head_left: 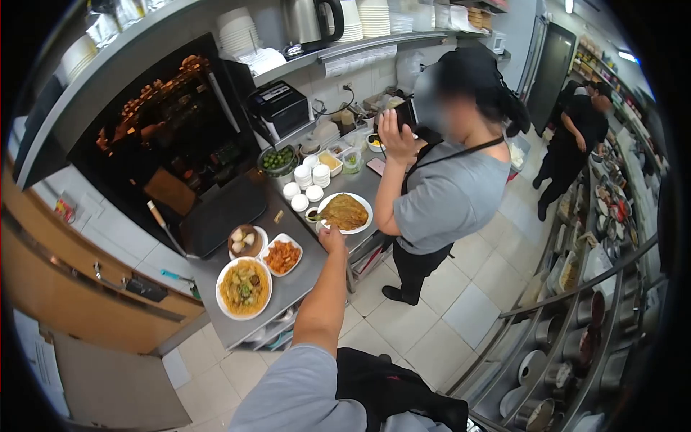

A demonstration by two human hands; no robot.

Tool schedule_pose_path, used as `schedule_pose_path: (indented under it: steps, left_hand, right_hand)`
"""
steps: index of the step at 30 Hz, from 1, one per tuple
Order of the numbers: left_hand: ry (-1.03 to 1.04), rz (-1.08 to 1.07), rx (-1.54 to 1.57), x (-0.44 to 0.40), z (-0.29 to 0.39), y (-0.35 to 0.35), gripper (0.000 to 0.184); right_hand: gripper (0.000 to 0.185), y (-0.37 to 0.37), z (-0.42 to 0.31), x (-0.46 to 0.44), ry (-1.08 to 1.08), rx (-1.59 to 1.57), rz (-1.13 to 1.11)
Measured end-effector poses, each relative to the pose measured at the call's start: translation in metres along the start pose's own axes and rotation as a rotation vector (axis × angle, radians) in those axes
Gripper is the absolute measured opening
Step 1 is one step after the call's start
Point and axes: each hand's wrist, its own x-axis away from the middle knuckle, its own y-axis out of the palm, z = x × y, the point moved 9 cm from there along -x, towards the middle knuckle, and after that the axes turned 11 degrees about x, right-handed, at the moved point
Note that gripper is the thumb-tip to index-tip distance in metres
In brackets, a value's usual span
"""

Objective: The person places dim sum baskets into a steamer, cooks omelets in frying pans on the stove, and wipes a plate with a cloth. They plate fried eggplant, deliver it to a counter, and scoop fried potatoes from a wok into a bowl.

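Note:
My left hand (331,238) reaches forward at the end of my outstretched arm. Its fingers are closed on the near rim of a white oval plate (369,216) that bears a flat golden-brown food (344,212) with a green stem-like end. Beside the plate is a small cup of dark sauce (312,214). To the left of my forearm stand a large bowl of yellowish soup (244,288), a white dish of orange-red food (281,255) and a brown bowl with pale round pieces (245,241). My right hand is out of view.
A co-worker (450,187) in a grey shirt stands right of the counter, one hand raised. Stacked white cups (321,174), a bowl of green fruits (278,160) and a black printer (278,108) line the back. Another person (583,129) is farther off, near a long counter with containers.

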Motion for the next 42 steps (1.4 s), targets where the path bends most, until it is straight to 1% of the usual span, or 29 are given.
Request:
schedule_pose_path:
  steps: [2,4,6,8,9,10,12,13,15,16,18,20,21,22,23,25,26,27,28,29,30,31,32,33,35,37,39,42]
  left_hand:
    - [-0.018,-0.020,0.000,-0.016,-0.021,0.013,0.021]
    - [-0.065,-0.019,-0.117,-0.038,-0.049,0.027,0.020]
    - [-0.103,-0.029,-0.089,-0.052,-0.076,0.037,0.019]
    - [-0.139,-0.017,0.038,-0.073,-0.117,0.043,0.017]
    - [-0.179,-0.076,-0.112,-0.083,-0.125,0.048,0.017]
    - [-0.200,-0.084,-0.123,-0.091,-0.131,0.051,0.017]
    - [-0.169,0.015,-0.042,-0.105,-0.139,0.048,0.019]
    - [-0.188,0.002,-0.060,-0.113,-0.144,0.050,0.019]
    - [-0.196,0.045,-0.127,-0.131,-0.147,0.050,0.016]
    - [-0.206,0.022,-0.144,-0.131,-0.141,0.054,0.016]
    - [-0.286,0.004,-0.251,-0.131,-0.127,0.063,0.026]
    - [-0.368,0.016,-0.300,-0.146,-0.133,0.062,0.032]
    - [-0.408,-0.090,-0.328,-0.164,-0.141,0.062,0.033]
    - [-0.474,-0.066,-0.409,-0.175,-0.151,0.052,0.030]
    - [-0.448,-0.145,-0.458,-0.170,-0.142,0.056,0.029]
    - [-0.374,-0.388,-0.554,-0.118,-0.134,0.070,0.028]
    - [-0.326,-0.529,-0.594,-0.078,-0.139,0.079,0.028]
    - [-0.279,-0.666,-0.643,-0.029,-0.141,0.084,0.027]
    - [-0.219,-0.793,-0.685,0.021,-0.141,0.080,0.027]
    - [-0.154,-0.927,-0.726,0.074,-0.140,0.070,0.026]
    - [-0.119,-1.052,-0.772,0.126,-0.136,0.051,0.026]
    - [-0.125,-1.164,-0.827,0.173,-0.133,0.023,0.026]
    - [-0.152,-1.267,-0.889,0.219,-0.134,-0.011,0.025]
    - [-0.223,-1.379,-0.990,0.266,-0.137,-0.049,0.025]
    - [-0.427,-1.581,-1.252,0.340,-0.144,-0.139,0.024]
    - [-0.622,-1.805,-1.543,0.404,-0.146,-0.218,0.024]
    - [-0.754,-2.038,-1.763,0.456,-0.143,-0.271,0.023]
    - [-0.808,-2.313,-1.966,0.530,-0.157,-0.307,0.023]
  right_hand:
    - [0.028,0.017,-0.023,0.018,0.023,-0.035,-0.012]
    - [0.028,0.046,-0.040,0.044,0.071,-0.069,-0.043]
    - [0.028,0.083,-0.048,0.081,0.148,-0.108,-0.101]
    - [0.027,0.127,-0.052,0.121,0.252,-0.129,-0.185]
    - [0.027,0.144,-0.053,0.151,0.327,-0.136,-0.230]
    - [0.027,0.167,-0.045,0.176,0.395,-0.151,-0.285]
    - [0.027,0.202,-0.026,0.228,0.534,-0.185,-0.385]
    - [0.027,0.216,-0.014,0.257,0.604,-0.205,-0.426]
    - [0.026,0.237,0.011,0.316,0.745,-0.256,-0.476]
    - [0.026,0.244,0.025,0.344,0.810,-0.286,-0.485]
    - [0.026,0.255,0.058,0.401,0.930,-0.353,-0.488]
    - [0.026,0.261,0.089,0.459,1.047,-0.433,-0.463]
    - [0.026,0.261,0.107,0.493,1.098,-0.491,-0.439]
    - [0.026,0.261,0.124,0.529,1.143,-0.566,-0.408]
    - [0.026,0.265,0.149,0.573,1.164,-0.693,-0.375]
    - [0.026,0.296,0.210,0.668,1.106,-1.145,-0.311]
    - [0.027,0.263,0.157,0.651,1.141,-0.617,-0.259]
    - [0.032,0.267,0.170,0.667,1.128,-0.557,-0.256]
    - [0.037,0.272,0.196,0.677,0.955,-0.357,-0.266]
    - [0.033,0.262,0.181,0.687,1.160,-0.544,-0.176]
    - [0.038,0.257,0.183,0.694,1.204,-0.580,-0.176]
    - [0.039,0.253,0.194,0.703,1.231,-0.599,-0.155]
    - [0.040,0.248,0.211,0.701,1.235,-0.606,-0.152]
    - [0.040,0.241,0.234,0.696,1.249,-0.648,-0.123]
    - [0.038,0.233,0.278,0.692,1.280,-0.641,-0.214]
    - [0.037,0.213,0.324,0.660,1.268,-0.639,-0.163]
    - [0.036,0.167,0.363,0.611,1.125,-0.660,-0.025]
    - [0.035,0.070,0.393,0.532,0.924,-0.753,0.243]
